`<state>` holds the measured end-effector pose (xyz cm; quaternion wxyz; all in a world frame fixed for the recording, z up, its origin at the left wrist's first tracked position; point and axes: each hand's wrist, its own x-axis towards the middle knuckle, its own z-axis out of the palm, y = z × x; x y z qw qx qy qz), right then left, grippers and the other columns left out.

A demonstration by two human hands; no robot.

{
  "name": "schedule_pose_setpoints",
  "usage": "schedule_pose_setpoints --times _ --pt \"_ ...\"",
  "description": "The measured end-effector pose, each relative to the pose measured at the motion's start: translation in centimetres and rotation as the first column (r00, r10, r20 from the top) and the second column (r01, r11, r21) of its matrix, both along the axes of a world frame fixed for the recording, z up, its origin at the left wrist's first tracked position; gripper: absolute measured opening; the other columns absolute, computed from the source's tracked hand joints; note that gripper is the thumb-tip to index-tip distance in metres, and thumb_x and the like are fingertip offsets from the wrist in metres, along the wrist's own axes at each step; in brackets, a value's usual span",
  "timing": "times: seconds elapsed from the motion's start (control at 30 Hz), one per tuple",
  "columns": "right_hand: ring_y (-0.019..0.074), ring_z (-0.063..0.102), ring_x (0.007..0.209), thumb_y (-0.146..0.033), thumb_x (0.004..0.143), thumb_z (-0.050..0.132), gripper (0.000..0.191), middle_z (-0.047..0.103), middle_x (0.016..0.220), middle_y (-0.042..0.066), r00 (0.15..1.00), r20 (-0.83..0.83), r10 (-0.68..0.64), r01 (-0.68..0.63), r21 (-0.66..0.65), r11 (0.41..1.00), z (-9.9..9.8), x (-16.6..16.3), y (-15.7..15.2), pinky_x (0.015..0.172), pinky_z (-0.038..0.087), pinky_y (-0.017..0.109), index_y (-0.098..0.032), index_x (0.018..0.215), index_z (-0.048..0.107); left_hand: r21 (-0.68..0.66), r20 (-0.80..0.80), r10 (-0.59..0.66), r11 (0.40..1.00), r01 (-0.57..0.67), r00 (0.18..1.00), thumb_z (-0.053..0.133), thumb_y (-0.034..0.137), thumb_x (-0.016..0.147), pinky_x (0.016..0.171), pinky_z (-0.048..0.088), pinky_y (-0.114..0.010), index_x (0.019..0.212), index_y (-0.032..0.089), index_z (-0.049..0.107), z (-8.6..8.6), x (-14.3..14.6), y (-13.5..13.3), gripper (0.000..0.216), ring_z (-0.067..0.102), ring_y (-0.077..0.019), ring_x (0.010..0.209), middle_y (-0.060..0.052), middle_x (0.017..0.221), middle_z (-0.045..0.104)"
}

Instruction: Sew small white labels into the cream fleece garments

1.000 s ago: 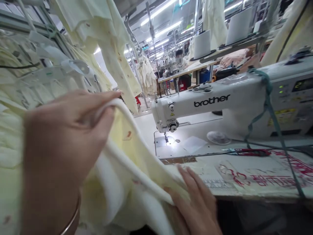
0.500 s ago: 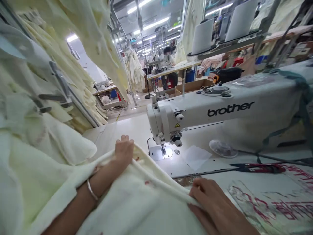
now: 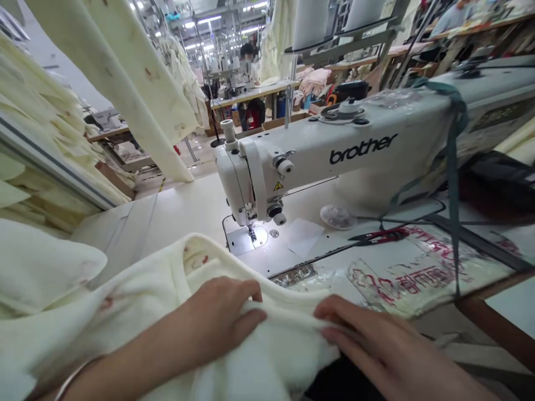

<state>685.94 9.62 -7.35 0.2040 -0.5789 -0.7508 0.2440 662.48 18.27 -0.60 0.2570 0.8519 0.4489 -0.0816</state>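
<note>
In the head view, the cream cloth (image 3: 146, 289) spreads over the near left part of the bench (image 3: 179, 211) and drapes past its front edge, short of the sewing machine's (image 3: 292, 172) lit needle area (image 3: 253, 236). The right hand (image 3: 371, 340) has its thumb and fingers clamped on the cloth's edge by the bench's front edge. The left hand (image 3: 221, 312) lies over a fold, thumb and forefinger near each other; whether they press on cloth I cannot tell.

Much of the cloth's weight seems to hang below the bench, so a loose left grip could let the fold slide off the front edge. Uneven pulling between the hands might stretch or twist the rolled edge. Cloth swept rightward could snag on the snips (image 3: 390, 235) or nudge the small clear dish (image 3: 337, 217); a loose layer fed under the needle could get caught in a seam.

The left palm is turned away, and the right fingertips are partly buried in blurred cloth. The cloth's lower part is cut off by the frame, and whether the pale mass (image 3: 45, 262) towards the bench's left side joins it is unclear. The dish's contents are too indistinct to name.
</note>
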Motion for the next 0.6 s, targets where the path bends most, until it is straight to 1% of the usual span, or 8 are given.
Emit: schedule_pose_setpoints --times 0.07,0.13,0.2,0.27,0.33,0.4,0.5,0.6 --pt "0.0193 0.063 0.079 -0.024 0.09 0.046 0.011 0.065 0.083 0.001 0.998 0.044 -0.049 0.053 -0.092 0.994 0.2 0.1 2.0 0.066 0.048 0.03 -0.023 0.084 0.055 0.002 -0.075 -0.005 1.0 0.005 0.997 0.049 0.035 0.086 0.079 0.045 -0.038 0.097 0.021 0.063 -0.9 0.5 1.1 0.023 0.062 -0.026 0.09 -0.006 0.093 0.068" --pt "0.0197 0.06 0.083 -0.02 0.087 0.051 0.009 0.062 0.083 0.002 0.997 0.067 -0.049 0.056 -0.102 0.993 0.5 0.0 3.4 0.069 0.044 0.031 -0.021 0.078 0.053 0.028 -0.168 -0.016 0.999 0.021 0.986 0.048 0.031 0.085 0.075 0.045 -0.038 0.094 0.02 0.064 -1.2 1.4 1.4 0.021 0.063 -0.0267 0.086 -0.006 0.088 0.068" --pt "0.0187 0.057 0.084 -0.018 0.085 0.055 0.008 0.059 0.086 0.001 0.998 0.051 -0.037 0.042 -0.097 0.994 0.8 0.0 4.3 0.071 0.042 0.03 -0.02 0.077 0.055 0.122 -0.269 -0.038 0.99 0.074 0.962 0.048 0.025 0.085 0.073 0.044 -0.04 0.092 0.018 0.063 -1.1 2.7 1.0 0.018 0.061 -0.0279 0.084 -0.008 0.087 0.066" --pt "0.0168 0.056 0.081 -0.015 0.083 0.058 0.01 0.057 0.085 0.001 0.999 0.03 -0.03 0.033 -0.101 0.994 0.9 0.0 4.8 0.07 0.041 0.028 -0.019 0.075 0.054 0.261 -0.269 -0.103 0.949 0.175 0.958 0.049 0.023 0.086 0.076 0.044 -0.043 0.095 0.015 0.061 -1.2 4.1 0.4 0.017 0.058 -0.0294 0.089 -0.01 0.093 0.063" --pt "0.0157 0.054 0.078 -0.013 0.081 0.059 0.012 0.055 0.085 0.001 1.0 0.0 -0.02 0.02 -0.095 0.995 0.7 0.1 5.1 0.069 0.04 0.027 -0.019 0.073 0.053 0.332 -0.177 -0.187 0.913 0.237 0.966 0.055 0.029 0.085 0.081 0.043 -0.044 0.098 0.013 0.058 -1.7 5.4 0.0 0.021 0.054 -0.0291 0.096 -0.011 0.1 0.059" --pt "0.0159 0.053 0.08 -0.013 0.081 0.06 0.013 0.054 0.086 0.001 0.999 -0.044 -0.002 -0.002 -0.085 0.996 0.5 0.3 5.4 0.07 0.039 0.027 -0.019 0.072 0.052 0.296 -0.093 -0.233 0.922 0.25 0.968 0.061 0.035 0.083 0.085 0.042 -0.042 0.096 0.012 0.056 -2.6 6.1 0.1 0.027 0.051 -0.0268 0.096 -0.011 0.1 0.057" --pt "0.0167 0.053 0.087 -0.015 0.081 0.06 0.01 0.055 0.088 0.001 0.989 -0.13 0.07 -0.081 -0.084 0.993 0.7 0.6 5.9 0.075 0.039 0.027 -0.019 0.074 0.053 0.192 0.002 -0.253 0.949 0.248 0.967 0.06 0.032 0.084 0.083 0.042 -0.037 0.089 0.013 0.053 -3.3 5.7 0.7 0.02 0.051 -0.0231 0.092 -0.009 0.098 0.057" --pt "0.0149 0.054 0.081 -0.019 0.082 0.057 0.005 0.058 0.083 -0.001 0.968 -0.224 0.115 -0.155 -0.17 0.973 1.9 0.6 6.4 0.07 0.038 0.025 -0.019 0.077 0.055 0.035 0.127 -0.168 0.986 0.165 0.977 0.057 0.033 0.086 0.075 0.042 -0.032 0.092 0.016 0.051 -2.8 4.3 1.2 0.019 0.054 -0.0198 0.085 -0.006 0.095 0.059"
